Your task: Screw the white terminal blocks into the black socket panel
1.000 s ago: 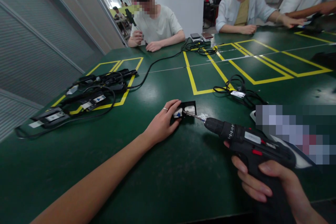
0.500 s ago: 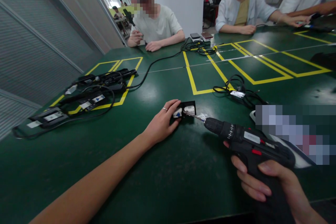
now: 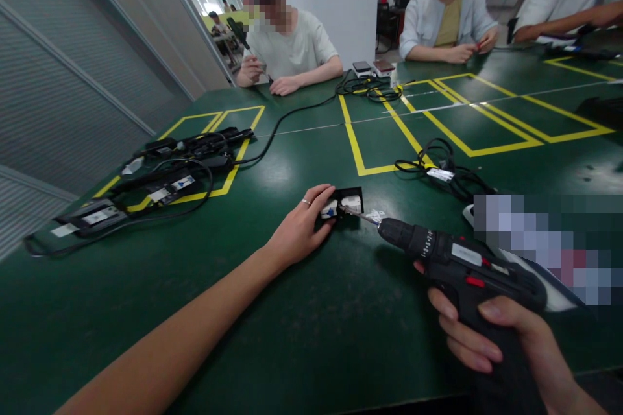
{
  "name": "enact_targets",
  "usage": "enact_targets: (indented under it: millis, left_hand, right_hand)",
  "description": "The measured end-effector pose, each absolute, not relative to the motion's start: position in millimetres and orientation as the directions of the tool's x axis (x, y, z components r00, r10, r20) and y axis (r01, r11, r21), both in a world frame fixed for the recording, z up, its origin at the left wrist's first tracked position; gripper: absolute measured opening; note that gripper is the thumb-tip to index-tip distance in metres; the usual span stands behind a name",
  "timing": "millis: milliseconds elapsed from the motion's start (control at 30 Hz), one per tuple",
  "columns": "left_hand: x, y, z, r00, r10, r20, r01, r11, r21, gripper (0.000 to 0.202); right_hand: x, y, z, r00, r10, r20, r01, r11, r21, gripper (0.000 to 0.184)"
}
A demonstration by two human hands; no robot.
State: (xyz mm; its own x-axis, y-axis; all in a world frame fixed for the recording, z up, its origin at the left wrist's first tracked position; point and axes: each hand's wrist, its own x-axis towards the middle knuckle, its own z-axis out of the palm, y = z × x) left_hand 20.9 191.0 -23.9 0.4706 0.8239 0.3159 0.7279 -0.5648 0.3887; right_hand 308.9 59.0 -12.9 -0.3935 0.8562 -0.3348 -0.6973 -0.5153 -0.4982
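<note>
A small black box with white labels (image 3: 346,202) lies on the green table (image 3: 292,337) in front of me. My left hand (image 3: 300,228) rests on its left end, fingers curled over it and holding it down. My right hand (image 3: 506,343) grips the handle of a black cordless drill (image 3: 457,259) with red buttons. The drill's thin bit (image 3: 357,214) points left and touches the top of the box.
Several black power adapters with cables (image 3: 160,175) lie at the left inside yellow tape marks. A coiled black cable (image 3: 440,168) lies right of centre. Three people sit along the far side, hands on the table. A grey wall runs along the left.
My hands, the drill and the box have stayed put. The person at the far right has pulled an arm back, and the middle person now holds both hands together.
</note>
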Motion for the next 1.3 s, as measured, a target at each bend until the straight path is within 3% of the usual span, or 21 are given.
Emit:
enact_targets:
  millis: [1300]
  left_hand:
    - [20.7,191.7,-25.1,0.473,0.820,0.323,0.709,-0.572,0.414,0.060]
  right_hand:
    - [309.3,56.4,-14.5,-0.389,0.851,-0.352,-0.689,-0.523,-0.502,0.066]
